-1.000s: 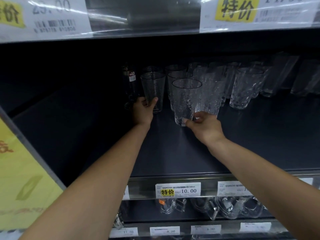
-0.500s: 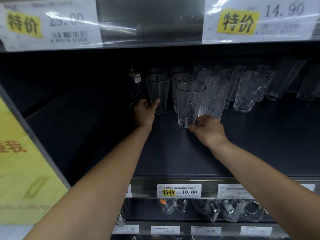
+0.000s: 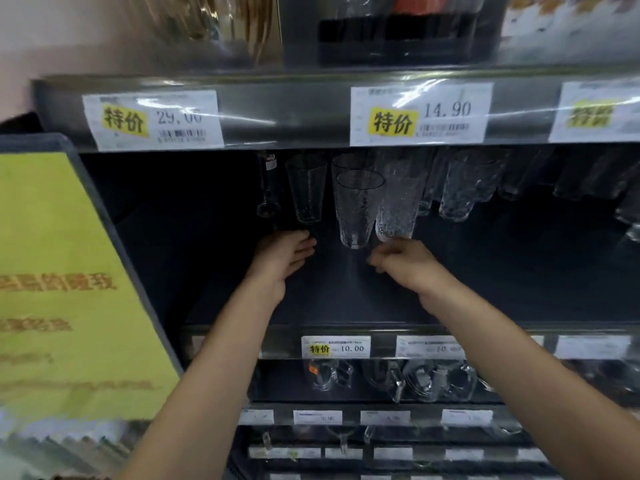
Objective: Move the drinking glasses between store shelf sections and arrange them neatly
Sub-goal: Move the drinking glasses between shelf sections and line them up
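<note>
reaching into the dark shelf (image 3: 214, 271), both hands sit low before the drinking glasses (image 3: 467, 188), which stand upright in a cluster at mid-depth, their rims close under the upper shelf edge (image 3: 294, 112). the left hand (image 3: 287, 252) lies with fingers straight and relaxed, holding nothing, its fingertips just below the base of the smooth glass (image 3: 306, 192) and apart from it. the right hand (image 3: 401, 263) has its fingers curled in with nothing seen inside them. its knuckles are just under the base of the textured glass (image 3: 398, 202), and blur hides whether they touch. between the two hands the front glass (image 3: 356, 213) stands free, nearest the viewer. bare deck runs from the hands out to the front lip (image 3: 382, 341) with its price tag (image 3: 336, 346), and leftward from a narrow bottle (image 3: 268, 188) to the side wall. a yellow sign (image 3: 62, 271) stands beyond that wall.
</note>
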Motion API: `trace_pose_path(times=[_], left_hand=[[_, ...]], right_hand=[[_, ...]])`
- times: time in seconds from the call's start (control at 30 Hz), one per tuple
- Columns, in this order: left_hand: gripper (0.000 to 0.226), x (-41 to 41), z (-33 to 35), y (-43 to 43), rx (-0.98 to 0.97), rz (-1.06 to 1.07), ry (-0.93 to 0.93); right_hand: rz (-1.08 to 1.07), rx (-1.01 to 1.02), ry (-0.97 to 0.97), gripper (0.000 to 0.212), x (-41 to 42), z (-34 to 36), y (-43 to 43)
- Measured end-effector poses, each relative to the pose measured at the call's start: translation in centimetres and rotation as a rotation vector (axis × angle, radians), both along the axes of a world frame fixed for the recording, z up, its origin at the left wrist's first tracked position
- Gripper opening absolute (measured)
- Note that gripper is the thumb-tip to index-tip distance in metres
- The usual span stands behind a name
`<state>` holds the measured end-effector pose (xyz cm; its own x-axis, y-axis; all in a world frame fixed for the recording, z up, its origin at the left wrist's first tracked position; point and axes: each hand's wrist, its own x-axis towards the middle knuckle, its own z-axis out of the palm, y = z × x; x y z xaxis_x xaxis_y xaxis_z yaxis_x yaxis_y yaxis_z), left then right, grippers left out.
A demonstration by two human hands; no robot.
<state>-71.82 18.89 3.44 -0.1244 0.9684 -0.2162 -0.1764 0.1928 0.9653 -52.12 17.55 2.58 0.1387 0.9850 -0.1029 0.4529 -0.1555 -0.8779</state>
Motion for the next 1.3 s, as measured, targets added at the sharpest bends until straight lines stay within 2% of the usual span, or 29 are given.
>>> trace_pose_path(times=[0.13,0.23,0.33,0.47,0.6,0.73,1.03,1.3], left_hand=[[0.010,0.3,1.9,-6.9,0.275,0.015,-0.082],[0.013,0.5,2.1,-11.1,0.339,-0.102,-0.084],[0.014,1.2,0.7,-14.9,0.375,-0.211,-0.071],[0.019,3.7,-3.1,-19.4,0.327,-0.395,-0.056],[0.011,7.1,-6.2,-22.3,0.229,-0.665,-0.004],[0.011,9.9,-7.9,-24.3,0.213,-0.828,0.045],[0.011,17.9,-9.9,-28.1,0.151,-1.047,0.152],[0.017,29.4,-10.1,-29.7,0.168,-1.118,0.213]], right_hand=[[0.013,0.170,0.079,0.018,0.9,0.9,-5.7],[-0.052,0.271,0.202,0.018,2.3,1.5,-12.0],[-0.184,0.314,0.247,0.020,4.3,0.4,-19.1],[-0.423,0.324,0.252,0.024,6.8,-2.9,-28.7],[-0.665,0.321,0.254,0.030,8.2,-5.9,-37.1],[-0.826,0.282,0.212,0.024,8.4,-7.6,-43.0],[-1.056,0.231,0.193,0.024,12.0,-9.4,-48.7],[-1.125,0.226,0.212,0.021,22.3,-10.6,-50.8]])
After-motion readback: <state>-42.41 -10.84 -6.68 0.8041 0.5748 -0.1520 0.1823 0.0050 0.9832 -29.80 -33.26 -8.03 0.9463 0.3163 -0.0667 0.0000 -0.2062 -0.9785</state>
